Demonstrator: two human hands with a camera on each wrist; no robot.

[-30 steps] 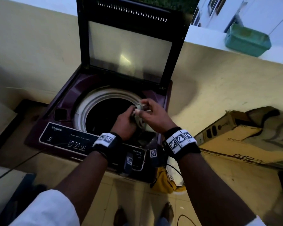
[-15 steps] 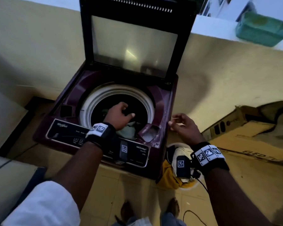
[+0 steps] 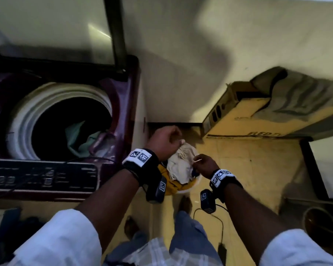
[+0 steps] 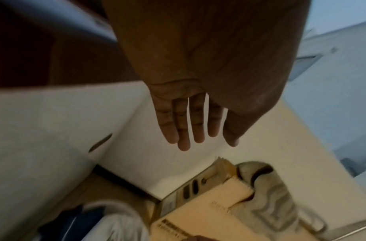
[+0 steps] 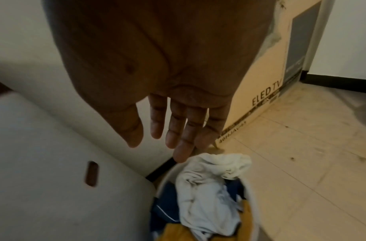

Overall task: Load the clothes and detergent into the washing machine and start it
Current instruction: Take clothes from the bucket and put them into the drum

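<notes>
The maroon top-load washing machine (image 3: 127, 104) stands at the left with its lid up. A teal garment (image 3: 75, 135) lies in its white-rimmed drum (image 3: 25, 116). On the floor to its right sits a white basket (image 3: 195, 184) (image 5: 251, 195) with a cream-white cloth (image 3: 179, 164) (image 5: 207, 195) on top of yellow (image 3: 171, 187) and dark blue clothes. My left hand (image 3: 165, 141) (image 4: 198, 135) hovers over the basket's far side, fingers straight, holding nothing. My right hand (image 3: 202, 163) (image 5: 167, 143) hangs just above the white cloth, fingers spread and empty. No detergent is in view.
A flat cardboard TV box (image 3: 257, 120) leans on the wall at the right with a grey cloth (image 3: 299, 96) draped over it. The machine's control panel (image 3: 37, 177) faces me. A black cable (image 3: 219, 227) trails on the tiled floor by my feet.
My left hand came out of the drum, leaving the garment inside. Both hands moved right and down to the basket beside the machine, and my view swung right with them.
</notes>
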